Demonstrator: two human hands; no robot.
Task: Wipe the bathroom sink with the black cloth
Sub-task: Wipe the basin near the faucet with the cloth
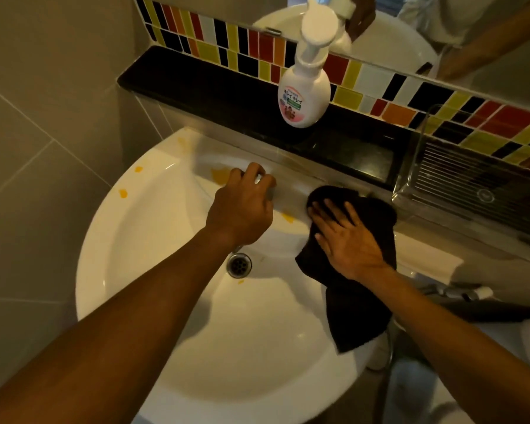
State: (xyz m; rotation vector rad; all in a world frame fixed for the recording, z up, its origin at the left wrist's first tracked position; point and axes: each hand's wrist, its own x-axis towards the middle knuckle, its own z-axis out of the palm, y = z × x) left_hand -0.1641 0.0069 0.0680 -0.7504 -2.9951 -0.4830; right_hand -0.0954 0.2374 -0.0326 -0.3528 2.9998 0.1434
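A round white sink fills the middle of the view, with a metal drain at its centre. Yellow-orange stains dot its back rim and left side. My left hand is curled over the metal tap at the back of the basin, which it mostly hides. The black cloth lies over the sink's right rim and hangs into the basin. My right hand presses flat on the cloth's upper part, fingers spread.
A white foam soap dispenser stands on the black ledge behind the sink. A clear plastic tray sits on the ledge at the right. Coloured tiles and a mirror rise behind. Grey wall tiles close in on the left.
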